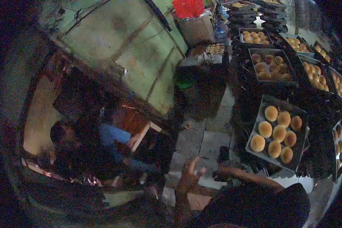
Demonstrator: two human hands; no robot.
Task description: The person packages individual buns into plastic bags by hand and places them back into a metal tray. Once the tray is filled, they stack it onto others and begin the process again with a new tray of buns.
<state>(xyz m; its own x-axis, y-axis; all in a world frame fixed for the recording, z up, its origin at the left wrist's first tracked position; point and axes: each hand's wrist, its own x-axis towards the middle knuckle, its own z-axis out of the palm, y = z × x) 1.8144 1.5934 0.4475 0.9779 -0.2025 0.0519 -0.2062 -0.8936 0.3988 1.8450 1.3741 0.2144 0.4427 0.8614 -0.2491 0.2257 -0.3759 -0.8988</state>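
Note:
My left hand [191, 174] is raised low in the middle of the view, above the tiled floor, its fingers apart and nothing between them. My right hand [226, 171] reaches in from the right, close beside the left; its fingers are dark and blurred, so I cannot tell what it holds, if anything. Nearest to the right arm is a metal tray [268, 102] on a dark stand, with several round golden-brown buns [279, 133] in rows. One bun [296, 123] at its right side looks darker than the others.
More trays of buns, such as the tray [273, 78] farther back, line the right side. A cardboard box [195, 30] under a red crate [188, 8] stands at the back. On the left, a person in a blue top [116, 135] is beside a green panel wall [140, 57]. Grey floor tiles [214, 144] run between.

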